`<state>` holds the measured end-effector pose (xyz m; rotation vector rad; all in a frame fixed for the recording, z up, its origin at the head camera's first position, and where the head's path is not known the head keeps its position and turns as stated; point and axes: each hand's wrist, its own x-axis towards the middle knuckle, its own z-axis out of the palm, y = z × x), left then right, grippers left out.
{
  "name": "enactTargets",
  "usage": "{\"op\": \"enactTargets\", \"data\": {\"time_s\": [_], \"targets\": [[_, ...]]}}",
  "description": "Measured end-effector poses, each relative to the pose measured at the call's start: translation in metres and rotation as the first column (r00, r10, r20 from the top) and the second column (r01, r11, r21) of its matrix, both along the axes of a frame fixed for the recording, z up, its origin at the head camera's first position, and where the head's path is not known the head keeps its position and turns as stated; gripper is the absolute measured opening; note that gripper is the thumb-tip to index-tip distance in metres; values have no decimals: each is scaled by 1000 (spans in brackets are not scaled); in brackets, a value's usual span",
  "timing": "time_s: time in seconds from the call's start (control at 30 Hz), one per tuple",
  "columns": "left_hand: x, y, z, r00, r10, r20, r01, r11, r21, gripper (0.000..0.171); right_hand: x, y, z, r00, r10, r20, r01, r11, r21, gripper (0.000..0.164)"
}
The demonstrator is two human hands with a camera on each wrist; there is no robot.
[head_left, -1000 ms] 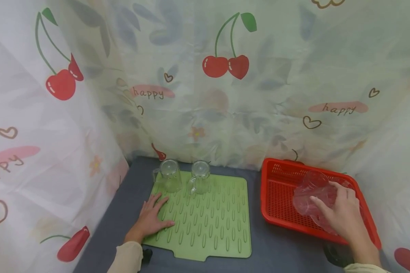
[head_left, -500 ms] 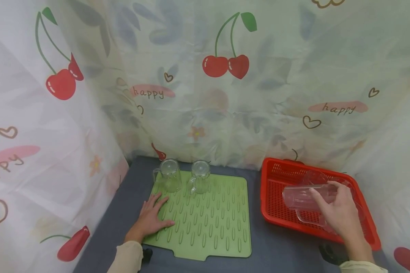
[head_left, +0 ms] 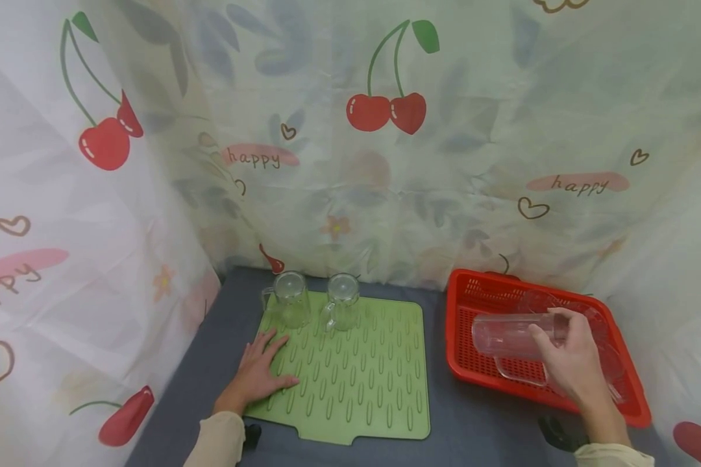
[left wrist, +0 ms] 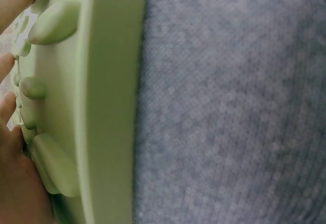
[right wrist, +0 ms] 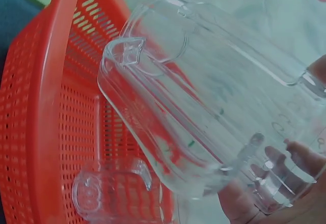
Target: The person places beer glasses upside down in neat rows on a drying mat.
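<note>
My right hand (head_left: 575,357) grips a clear glass mug (head_left: 505,334) at one end. The mug lies sideways over the red basket (head_left: 455,363), its far end pointing left and its handle on the near side. In the right wrist view, fingers curl about the end of the mug (right wrist: 214,91), with another clear mug (right wrist: 109,191) down in the basket. My left hand (head_left: 259,376) rests with fingers spread on the left edge of a green ridged mat (head_left: 380,389). Two clear glass mugs, one at the left corner (head_left: 292,301) and one beside it (head_left: 343,305), stand upside down along the mat's back.
More clear glassware (head_left: 610,357) lies in the right part of the basket. The basket stands right of the mat on a dark grey cloth (head_left: 438,447). Printed curtains (head_left: 385,194) close off the back and both sides.
My right hand has turned the mug from among the other glassware onto its side and drawn it a little left over the basket. The left hand stays in place on the mat.
</note>
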<state>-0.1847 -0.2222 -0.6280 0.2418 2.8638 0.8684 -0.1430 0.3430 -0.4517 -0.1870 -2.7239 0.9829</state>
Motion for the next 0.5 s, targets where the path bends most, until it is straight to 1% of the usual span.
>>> {"op": "enactTargets", "data": {"time_s": [0.07, 0.27, 0.43, 0.5], "targets": [[0, 0, -1, 1000, -1, 0, 1, 1000, 4, 103, -1, -1, 0, 1000, 5, 0, -5, 1000, -10, 65], [-1, -2, -6, 1000, -4, 3, 4, 1000, -6, 103, -5, -8, 0, 999, 19, -40, -20, 999, -42, 68], [-2, -2, -5, 1000, -8, -4, 8, 1000, -14, 103, -6, -12, -1, 997, 7, -75, -9, 1000, -24, 66], [-2, -2, -5, 1000, -7, -6, 7, 1000, -19, 103, -6, -14, -1, 997, 7, -80, -10, 999, -32, 64]]}}
